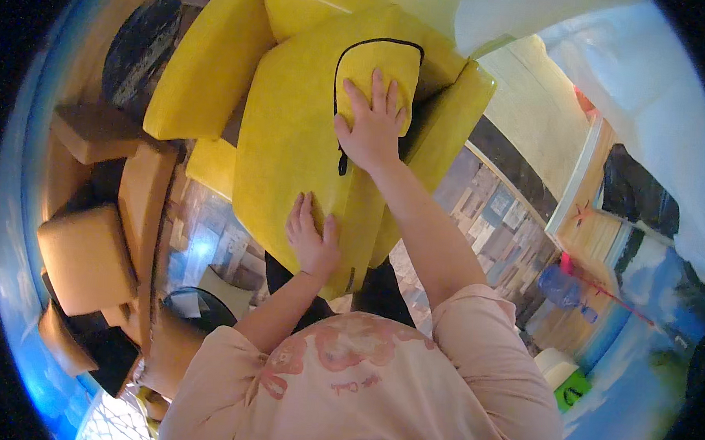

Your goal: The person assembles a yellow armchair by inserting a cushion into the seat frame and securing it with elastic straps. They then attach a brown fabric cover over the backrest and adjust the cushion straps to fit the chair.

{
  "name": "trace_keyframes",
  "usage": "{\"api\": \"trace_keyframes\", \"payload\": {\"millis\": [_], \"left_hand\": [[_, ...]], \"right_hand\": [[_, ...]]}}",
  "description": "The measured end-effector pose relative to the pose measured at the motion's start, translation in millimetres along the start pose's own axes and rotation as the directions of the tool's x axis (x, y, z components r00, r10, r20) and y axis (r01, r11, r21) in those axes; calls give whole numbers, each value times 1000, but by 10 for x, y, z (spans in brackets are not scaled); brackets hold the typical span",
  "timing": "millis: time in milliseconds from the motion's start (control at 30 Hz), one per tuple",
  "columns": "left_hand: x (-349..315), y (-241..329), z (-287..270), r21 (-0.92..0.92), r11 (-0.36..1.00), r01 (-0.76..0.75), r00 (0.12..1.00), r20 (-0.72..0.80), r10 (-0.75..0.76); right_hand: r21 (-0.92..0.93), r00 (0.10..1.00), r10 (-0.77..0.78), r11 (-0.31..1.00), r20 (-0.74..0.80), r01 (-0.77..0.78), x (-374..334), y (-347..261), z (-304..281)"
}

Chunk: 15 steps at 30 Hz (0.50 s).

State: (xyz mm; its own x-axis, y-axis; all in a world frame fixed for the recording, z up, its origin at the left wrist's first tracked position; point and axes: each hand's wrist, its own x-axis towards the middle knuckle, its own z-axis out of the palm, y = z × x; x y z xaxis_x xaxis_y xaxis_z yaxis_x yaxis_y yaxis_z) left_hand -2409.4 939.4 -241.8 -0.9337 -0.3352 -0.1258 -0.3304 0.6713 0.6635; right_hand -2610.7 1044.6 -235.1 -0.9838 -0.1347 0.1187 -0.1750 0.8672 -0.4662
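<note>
In front of me is a yellow armchair with a broad yellow seat cushion. On its upper right part lies a small yellow cloth with a black edge running around it and a dark tail hanging at its lower end. My right hand rests on this cloth, fingers spread, gripping nothing. Closer to me, my left hand lies on the near part of the cushion with its fingers stretched out, and it holds nothing. The part of the cloth beneath my right palm is hidden.
Brown seating with a square cushion stands at the left, near a dark round tabletop. A small round table is at lower left. On the right are a clear blue plastic bottle and a green-and-white container.
</note>
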Motion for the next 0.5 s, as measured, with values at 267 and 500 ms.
{"api": "trace_keyframes", "payload": {"millis": [267, 500], "left_hand": [[-67, -214, 41, -379, 924, -53, 993, -119, 8], [-43, -208, 0, -287, 956, -65, 990, -139, 25]], "right_hand": [[124, 845, -395, 918, 360, 377, -2394, 50, -111], [169, 922, -368, 923, 123, 346, -1591, 270, 107]]}}
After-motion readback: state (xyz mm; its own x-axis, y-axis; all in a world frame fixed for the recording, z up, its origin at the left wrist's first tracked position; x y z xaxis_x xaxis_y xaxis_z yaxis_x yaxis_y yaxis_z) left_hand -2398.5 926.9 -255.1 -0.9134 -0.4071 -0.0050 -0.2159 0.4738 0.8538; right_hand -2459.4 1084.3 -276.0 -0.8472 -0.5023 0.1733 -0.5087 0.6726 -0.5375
